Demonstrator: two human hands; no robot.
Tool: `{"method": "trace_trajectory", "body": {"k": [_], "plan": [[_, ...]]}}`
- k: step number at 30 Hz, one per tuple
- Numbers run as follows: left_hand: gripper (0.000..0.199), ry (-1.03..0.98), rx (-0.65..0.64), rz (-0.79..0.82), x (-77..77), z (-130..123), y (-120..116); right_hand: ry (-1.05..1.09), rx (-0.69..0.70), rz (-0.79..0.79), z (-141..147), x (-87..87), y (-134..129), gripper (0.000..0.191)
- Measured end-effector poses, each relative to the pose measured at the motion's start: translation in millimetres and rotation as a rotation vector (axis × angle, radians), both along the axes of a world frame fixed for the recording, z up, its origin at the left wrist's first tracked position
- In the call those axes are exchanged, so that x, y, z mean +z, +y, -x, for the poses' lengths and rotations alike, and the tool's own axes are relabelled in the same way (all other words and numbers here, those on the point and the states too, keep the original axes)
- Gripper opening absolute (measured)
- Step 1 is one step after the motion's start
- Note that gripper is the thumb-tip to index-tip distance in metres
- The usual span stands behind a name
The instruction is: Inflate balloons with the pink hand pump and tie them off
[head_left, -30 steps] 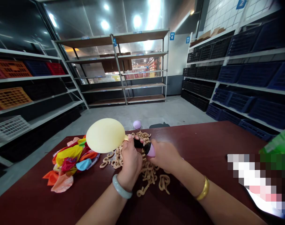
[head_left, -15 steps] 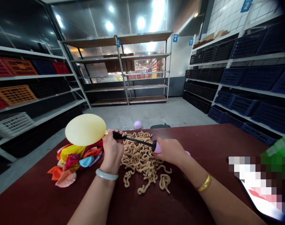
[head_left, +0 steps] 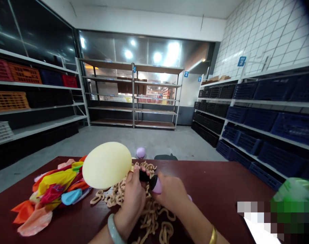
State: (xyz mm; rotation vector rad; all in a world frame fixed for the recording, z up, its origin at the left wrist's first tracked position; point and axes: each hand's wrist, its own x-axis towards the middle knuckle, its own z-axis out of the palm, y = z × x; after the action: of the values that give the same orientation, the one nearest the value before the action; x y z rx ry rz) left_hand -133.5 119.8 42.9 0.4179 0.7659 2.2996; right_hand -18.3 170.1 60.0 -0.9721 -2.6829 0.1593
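Observation:
A pale yellow inflated balloon [head_left: 107, 165] sits at the left, its neck pinched in my left hand [head_left: 134, 190], which also closes round the black end of a hand pump [head_left: 158, 186]. My right hand [head_left: 172, 196] is wrapped round the pump's lilac part. The pump's black parts are close together between my hands, and its rod no longer shows. Beneath and around my hands lies a pile of tan, twisted, rope-like pieces [head_left: 151, 217], partly hidden by them. Left of the balloon is a heap of limp, colourful balloons [head_left: 56, 183].
The dark red table [head_left: 207, 183] extends on both sides. A lilac balloon [head_left: 140, 152] shows beyond its far edge. At the right are a green plastic bag [head_left: 294, 191] and a partly pixelated white-screened device [head_left: 256, 228]. Shelves with crates [head_left: 261, 118] line the room.
My hands have come closer together, and the pump's long black rod has gone in. The view has tilted up, with the balloon nearer the middle.

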Motion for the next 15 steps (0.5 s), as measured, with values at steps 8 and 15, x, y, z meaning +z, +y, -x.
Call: {"method": "trace_trajectory", "body": {"k": [8,15], "plan": [[0.017,-0.032,0.179,-0.094,19.8,72,-8,0.008,-0.009,-0.041,-3,-2.3,13,0.035],[0.015,-0.088,0.236,-0.089,19.4,88,-12,-0.027,-0.038,-0.1,-9,-6.4,29,0.041]]}}
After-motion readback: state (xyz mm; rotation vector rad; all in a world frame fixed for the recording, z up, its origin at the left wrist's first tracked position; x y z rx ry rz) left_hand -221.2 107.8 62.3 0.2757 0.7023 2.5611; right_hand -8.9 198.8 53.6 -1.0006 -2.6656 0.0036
